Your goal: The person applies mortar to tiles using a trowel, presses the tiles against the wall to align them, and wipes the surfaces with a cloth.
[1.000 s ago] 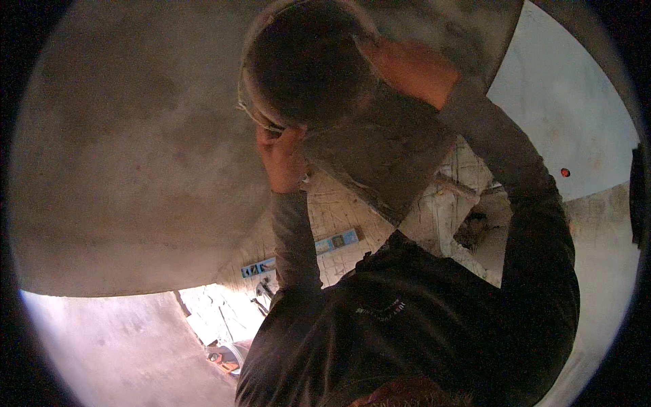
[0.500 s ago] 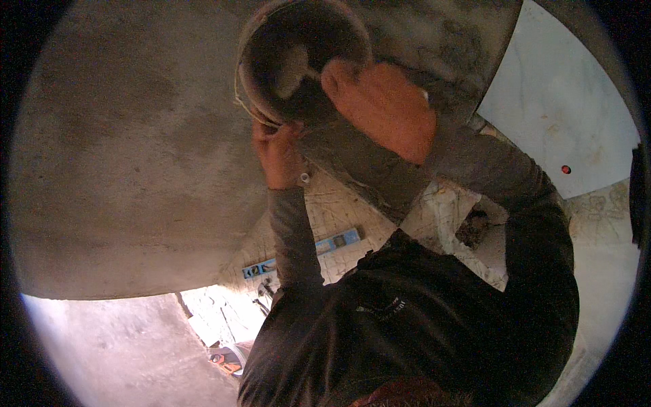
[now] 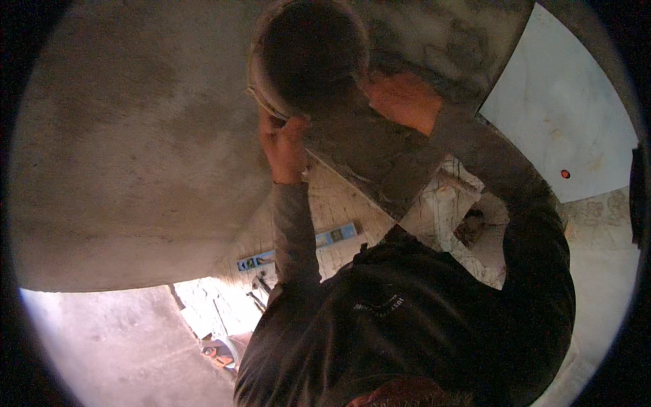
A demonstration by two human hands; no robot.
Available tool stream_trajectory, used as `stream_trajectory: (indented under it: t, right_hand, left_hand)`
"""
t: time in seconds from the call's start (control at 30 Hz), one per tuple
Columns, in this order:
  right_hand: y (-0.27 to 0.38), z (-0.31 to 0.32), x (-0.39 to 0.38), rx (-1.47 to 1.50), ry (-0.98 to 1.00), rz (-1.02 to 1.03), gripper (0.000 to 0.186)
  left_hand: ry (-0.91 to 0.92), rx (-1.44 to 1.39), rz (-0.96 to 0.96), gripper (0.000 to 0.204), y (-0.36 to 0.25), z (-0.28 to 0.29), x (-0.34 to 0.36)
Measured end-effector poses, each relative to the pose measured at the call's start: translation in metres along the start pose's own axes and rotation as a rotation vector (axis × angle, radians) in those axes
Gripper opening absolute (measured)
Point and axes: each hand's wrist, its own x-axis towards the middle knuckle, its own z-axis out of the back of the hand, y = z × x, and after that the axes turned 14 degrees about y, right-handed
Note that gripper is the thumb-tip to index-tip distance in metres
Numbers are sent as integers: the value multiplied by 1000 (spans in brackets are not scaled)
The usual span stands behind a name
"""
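A dark round bucket (image 3: 260,80) is tilted at the top of the view, its mouth facing me and its inside in deep shadow. My left hand (image 3: 283,144) is closed on the near left part of its rim, where a thin wire-like handle runs. My right hand (image 3: 405,102) is at the right side of the bucket. Its fingers are lost in the shadow there, so I cannot make out what they hold, if anything. Below the bucket lies a grey slab (image 3: 380,163) with a corner pointing toward me.
A blue spirit level (image 3: 339,235) lies beyond my left forearm. The large grey surface (image 3: 135,149) fills the left. On the right stands a pale panel (image 3: 563,102) with a small red spot. An orange-handled tool (image 3: 220,357) sits in a container at the lower left.
My right hand has moved from in front of the bucket's mouth to the right, its fingers now hidden. The pale patch inside the bucket no longer shows. My left hand stays at the rim.
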Motion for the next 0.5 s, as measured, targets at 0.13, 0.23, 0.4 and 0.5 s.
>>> stream_trajectory:
  t: [0.13, 0.23, 0.4, 0.5]
  right_hand:
    - [-31, -20, 13, 7, -82, 76, 51]
    - [-61, -69, 39, -38, -372, 70, 45]
    - [-25, -67, 23, 137, -76, 152, 34]
    - [1, -44, -8, 1072, 617, -29, 42]
  left_hand:
    - [8, 135, -33, 61, -1, -11, 6]
    - [45, 124, -119, 65, 7, -21, 16]
    - [117, 191, -60, 65, 26, -24, 0]
    - [219, 131, 213, 63, 44, 7, -30]
